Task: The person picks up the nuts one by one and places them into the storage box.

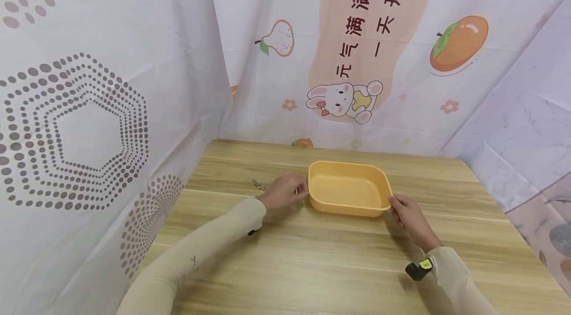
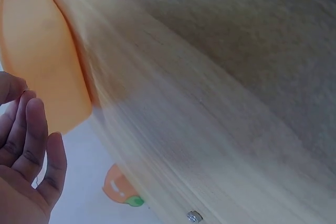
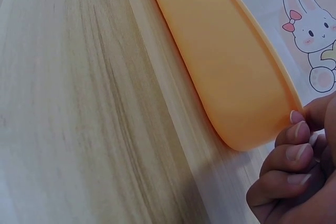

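Lying leftmost on the wood-grained table (image 1: pixel 334 265): small scatter of tiny metallic pieces (image 1: pixel 257 184), just beside the left wrist. Too fine to count from the head view; one shiny piece plain in the left wrist view.

Next, left hand (image 1: pixel 285 190): thumb and fingertip brought together, apparently pinching the left end of the orange tray (image 1: pixel 343 207) near its front corner; other fingers loosely bent alongside. Of the two hands, this one is nearer the metallic pieces.

Middle: orange tray, right way up, set between the hands. Key relation: its long axis runs left to right, from one grip to the other, right end slightly nearer the person. So it lies to the right of the left grip, to the left of the right grip. Base looks to be on the table; any slight lift, cannot tell.

Rightmost: right hand (image 1: pixel 410 216), thumb and forefinger pinching the rim at the front right corner, remaining fingers curled below. Black device (image 1: pixel 419 269) with yellow label at that wrist.

Count: one tray, two hands, one table; metallic pieces several, number uncertain.
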A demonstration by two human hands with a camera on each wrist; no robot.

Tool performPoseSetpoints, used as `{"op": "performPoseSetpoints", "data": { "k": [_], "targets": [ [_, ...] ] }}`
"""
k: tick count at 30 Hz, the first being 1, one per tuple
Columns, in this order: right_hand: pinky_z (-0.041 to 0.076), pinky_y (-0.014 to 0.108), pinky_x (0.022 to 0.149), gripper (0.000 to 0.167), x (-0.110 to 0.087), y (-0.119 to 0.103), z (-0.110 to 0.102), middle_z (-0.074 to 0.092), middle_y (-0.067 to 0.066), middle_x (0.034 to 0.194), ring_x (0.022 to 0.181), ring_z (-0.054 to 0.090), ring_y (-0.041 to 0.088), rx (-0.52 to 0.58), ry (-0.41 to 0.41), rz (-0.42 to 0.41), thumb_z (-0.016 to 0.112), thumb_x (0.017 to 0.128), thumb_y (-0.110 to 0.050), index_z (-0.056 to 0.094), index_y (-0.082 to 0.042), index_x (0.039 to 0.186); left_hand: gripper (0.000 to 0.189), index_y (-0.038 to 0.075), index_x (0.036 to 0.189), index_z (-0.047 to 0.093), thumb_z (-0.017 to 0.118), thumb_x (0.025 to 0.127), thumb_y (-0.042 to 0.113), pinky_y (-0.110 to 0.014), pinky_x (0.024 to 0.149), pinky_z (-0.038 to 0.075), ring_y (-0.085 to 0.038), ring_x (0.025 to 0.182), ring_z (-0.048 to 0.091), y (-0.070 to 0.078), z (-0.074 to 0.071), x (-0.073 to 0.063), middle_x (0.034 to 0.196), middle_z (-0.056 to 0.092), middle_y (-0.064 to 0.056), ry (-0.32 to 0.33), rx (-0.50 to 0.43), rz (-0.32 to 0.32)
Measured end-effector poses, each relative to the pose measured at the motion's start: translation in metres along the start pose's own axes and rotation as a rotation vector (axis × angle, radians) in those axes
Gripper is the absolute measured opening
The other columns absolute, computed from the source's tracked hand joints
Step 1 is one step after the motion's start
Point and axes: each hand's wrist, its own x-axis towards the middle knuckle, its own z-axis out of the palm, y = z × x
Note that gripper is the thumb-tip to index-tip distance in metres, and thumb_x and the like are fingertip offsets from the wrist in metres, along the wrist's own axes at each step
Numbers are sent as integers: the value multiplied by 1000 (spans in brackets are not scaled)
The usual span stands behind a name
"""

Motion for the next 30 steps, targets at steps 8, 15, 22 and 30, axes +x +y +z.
{"op": "performPoseSetpoints", "data": {
  "k": [8,15,22,30],
  "targets": [
    [36,23,49,54,0,0,-1,46,0,68,56,41,10,10,-3,11,46,110,-43,52,8,94,8,18,89,71,71,97,18,-21,66,50,-4,74,59,3,-3,1,83,66,12,42,6,-31],
    [36,23,50,53,1,1,-1,47,0,70,57,41,10,-1,-4,14,46,109,-44,54,5,94,11,20,86,70,70,96,17,-21,64,49,-3,70,57,6,-3,4,79,63,14,68,-24,-33],
    [37,23,50,49,1,1,-1,48,-1,71,57,41,10,14,-10,15,47,110,-42,55,4,94,10,19,87,70,68,97,15,-20,66,50,-2,73,58,8,-1,9,81,65,13,57,-35,11],
    [37,23,49,47,2,2,-1,48,-1,71,56,41,9,23,-15,13,47,110,-40,56,3,94,9,15,90,72,67,97,14,-20,68,51,-2,75,61,12,1,11,84,69,8,36,-20,30]
  ]
}}
